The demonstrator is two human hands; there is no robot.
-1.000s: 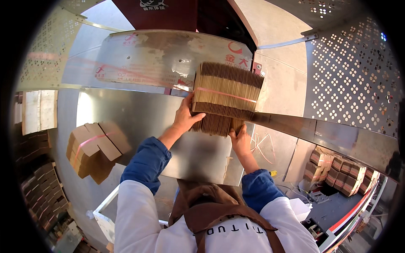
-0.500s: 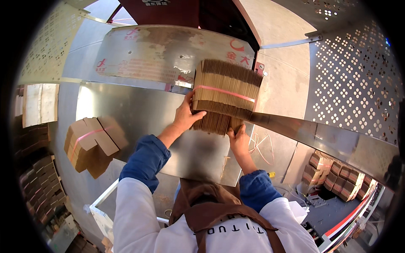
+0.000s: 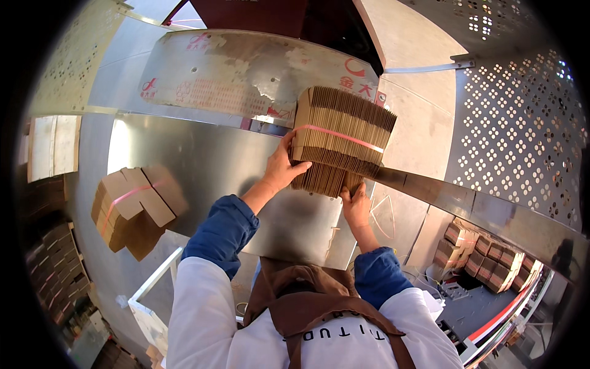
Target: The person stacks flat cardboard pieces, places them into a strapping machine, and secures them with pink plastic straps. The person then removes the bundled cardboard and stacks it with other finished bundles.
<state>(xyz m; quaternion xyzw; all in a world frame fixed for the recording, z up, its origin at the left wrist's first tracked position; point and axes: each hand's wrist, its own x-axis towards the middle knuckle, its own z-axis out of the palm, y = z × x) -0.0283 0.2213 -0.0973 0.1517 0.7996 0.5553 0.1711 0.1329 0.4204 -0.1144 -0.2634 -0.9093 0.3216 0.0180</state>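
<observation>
Between my hands is a strapped bundle of brown flat cardboard pieces, their many edges facing up and a pink strap running across. My left hand grips its left side, thumb lying over the lower part. At the bottom right corner my right hand is closed on the cardboard. The bundle is at the right far part of the metal tabletop, against a metal plate machine bed. Another strapped cardboard bundle lies tilted at the left edge of the tabletop.
A long metal bar runs rightward from beside the bundle. The dark red machine housing stands at the far side, with a perforated metal panel on the right. Several strapped bundles rest on a low right platform; cardboard stacks line the left.
The bundle and both hands appear slightly farther right in the view, though much of the scene has shifted a little too. Both hands keep their hold on the bundle.
</observation>
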